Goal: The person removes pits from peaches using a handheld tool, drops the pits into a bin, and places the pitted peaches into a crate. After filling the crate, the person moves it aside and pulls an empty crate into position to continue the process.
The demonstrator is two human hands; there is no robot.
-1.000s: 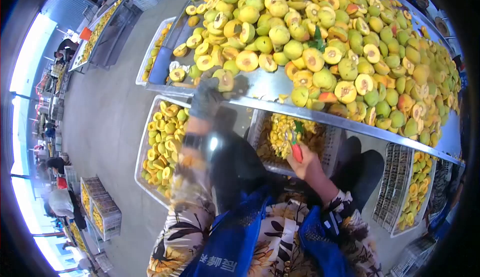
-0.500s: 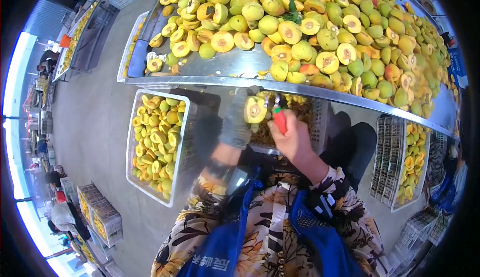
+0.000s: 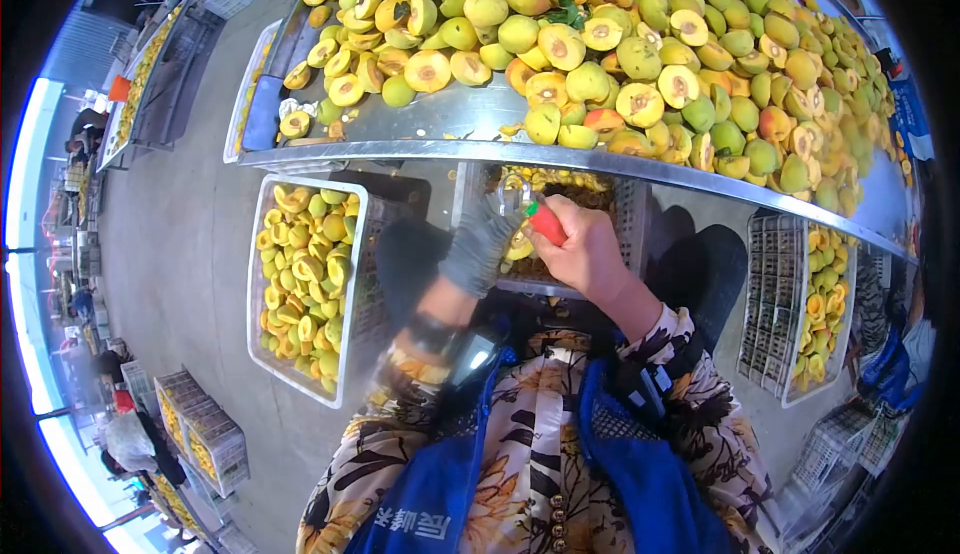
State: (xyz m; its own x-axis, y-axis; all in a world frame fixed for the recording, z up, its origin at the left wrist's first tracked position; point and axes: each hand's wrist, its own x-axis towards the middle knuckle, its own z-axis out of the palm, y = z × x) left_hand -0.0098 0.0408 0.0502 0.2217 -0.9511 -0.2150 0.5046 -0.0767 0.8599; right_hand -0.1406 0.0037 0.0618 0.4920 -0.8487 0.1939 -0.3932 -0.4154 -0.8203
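Observation:
My left hand (image 3: 478, 246), in a grey glove, is closed round a yellow-green peach half (image 3: 519, 244), mostly hidden behind the fingers. My bare right hand (image 3: 588, 249) grips the red handle of a pitting tool (image 3: 545, 222) with a green collar. The tool's metal loop (image 3: 514, 192) lies against the gloved fingers, at the upper side of the fruit; its exact contact is hidden. Both hands are just below the edge of a metal table (image 3: 430, 151) heaped with halved peaches (image 3: 640, 104). Under them, a crate (image 3: 630, 224) holds small yellow and brown pieces.
A white crate of peach halves (image 3: 347, 339) stands on the floor at left, another crate (image 3: 775, 304) at right. Farther left are a long table with fruit (image 3: 150, 79), stacked crates (image 3: 205, 434) and a co-worker (image 3: 130, 442). My knees flank the lower crate.
The tool's metal end has moved left to the gloved hand, and the peach half has turned and is now largely covered. The view has shifted slightly, moving the table's contents left and up.

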